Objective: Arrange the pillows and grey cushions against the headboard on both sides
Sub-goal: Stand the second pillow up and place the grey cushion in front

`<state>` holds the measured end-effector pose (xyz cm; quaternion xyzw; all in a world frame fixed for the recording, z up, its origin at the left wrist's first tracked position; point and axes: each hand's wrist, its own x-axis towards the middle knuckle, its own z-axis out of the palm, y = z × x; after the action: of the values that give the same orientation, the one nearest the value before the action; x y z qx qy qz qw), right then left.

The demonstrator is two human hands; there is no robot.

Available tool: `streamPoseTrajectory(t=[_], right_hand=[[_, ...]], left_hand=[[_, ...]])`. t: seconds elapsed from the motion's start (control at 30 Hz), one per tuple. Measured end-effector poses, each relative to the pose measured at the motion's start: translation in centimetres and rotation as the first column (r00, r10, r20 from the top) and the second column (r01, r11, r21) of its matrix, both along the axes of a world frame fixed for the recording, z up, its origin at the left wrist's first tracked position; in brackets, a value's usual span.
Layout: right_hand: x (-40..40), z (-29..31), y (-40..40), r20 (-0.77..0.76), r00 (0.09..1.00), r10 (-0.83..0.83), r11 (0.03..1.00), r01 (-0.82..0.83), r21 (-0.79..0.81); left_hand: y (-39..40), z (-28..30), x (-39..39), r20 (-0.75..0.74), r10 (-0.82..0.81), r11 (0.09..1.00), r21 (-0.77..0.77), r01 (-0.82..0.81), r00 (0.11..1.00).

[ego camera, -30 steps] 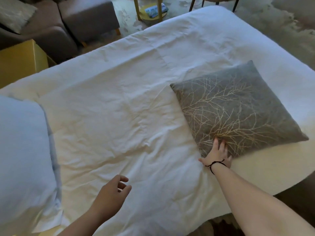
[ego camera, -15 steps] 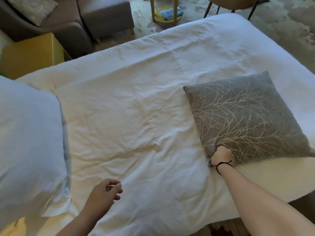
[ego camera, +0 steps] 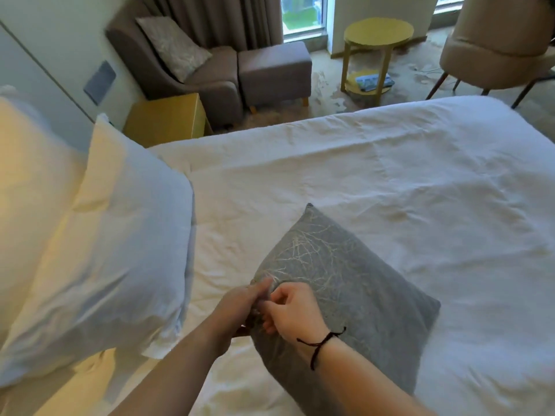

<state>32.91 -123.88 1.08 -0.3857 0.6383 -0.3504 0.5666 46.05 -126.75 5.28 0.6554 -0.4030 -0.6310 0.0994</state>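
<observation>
From the head view I see my left hand (ego camera: 240, 307) and right hand (ego camera: 295, 310) both gripping the near-left edge of the grey cushion (ego camera: 345, 283), tilted up off the bed (ego camera: 390, 181) near its near edge, beside the white pillow (ego camera: 120, 241).

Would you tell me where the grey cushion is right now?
The grey cushion sits low and centre, gripped by both hands, right of the white pillow.
</observation>
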Motion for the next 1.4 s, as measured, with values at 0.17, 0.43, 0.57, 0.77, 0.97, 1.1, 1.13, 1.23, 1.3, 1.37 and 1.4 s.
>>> streamPoseTrajectory(t=[0.17,0.43,0.57,0.77,0.97,1.1,1.13,1.23,1.3,1.37,1.4], right_hand=[[1.2,2.8,-0.5,-0.002,0.987,0.163,0.986,-0.163,-0.017],[-4.7,3.7,-6.0,-0.639,0.634,0.436,0.813,-0.582,-0.023],[-5.4,5.1,-9.1,-0.807,0.113,0.579,0.458,-0.864,0.208],[-6.1,9.3,-12.4,-0.86,-0.181,0.476,0.344,-0.862,0.372],[-4.7,11.8,-13.4,-0.968,-0.081,0.237,0.477,-0.858,0.189],[-1.5,16.1,-14.6,-0.996,0.091,-0.004,0.428,-0.9,-0.084],[-0.3,17.5,-15.3,-0.987,0.159,-0.012,0.409,-0.9,-0.15],[4.6,21.2,-17.7,-0.967,0.253,-0.033,0.357,-0.9,-0.248],[8.9,22.5,-19.8,-0.944,0.309,-0.112,0.35,-0.877,-0.329],[13.9,22.1,-21.4,-0.917,0.385,-0.107,0.406,-0.825,-0.394],[16.4,21.1,-22.0,-0.911,0.412,-0.022,0.464,-0.803,-0.374]], left_hand=[[-0.3,2.1,4.7,0.016,-0.008,1.0,-0.005,0.008,1.0],[3.5,1.0,3.3,0.108,-0.013,0.947,-0.316,0.047,0.994],[3.9,2.8,2.8,0.18,-0.181,0.826,-0.505,0.249,0.967],[3.5,5.7,3.1,0.111,-0.073,0.677,-0.724,0.131,0.991],[3.4,7.2,5.3,0.031,0.074,0.635,-0.772,-0.023,0.997],[3.2,9.2,7.2,-0.159,0.201,0.613,-0.749,-0.251,0.967],[3.0,9.8,8.0,-0.194,0.237,0.594,-0.746,-0.3,0.952],[1.4,10.8,11.7,-0.206,0.293,0.486,-0.809,-0.331,0.934],[-0.3,11.3,15.0,-0.207,0.318,0.454,-0.824,-0.34,0.925],[-2.7,10.7,19.0,-0.094,0.357,0.507,-0.816,-0.278,0.929],[-3.9,10.0,21.2,0.074,0.354,0.577,-0.802,-0.155,0.932]])
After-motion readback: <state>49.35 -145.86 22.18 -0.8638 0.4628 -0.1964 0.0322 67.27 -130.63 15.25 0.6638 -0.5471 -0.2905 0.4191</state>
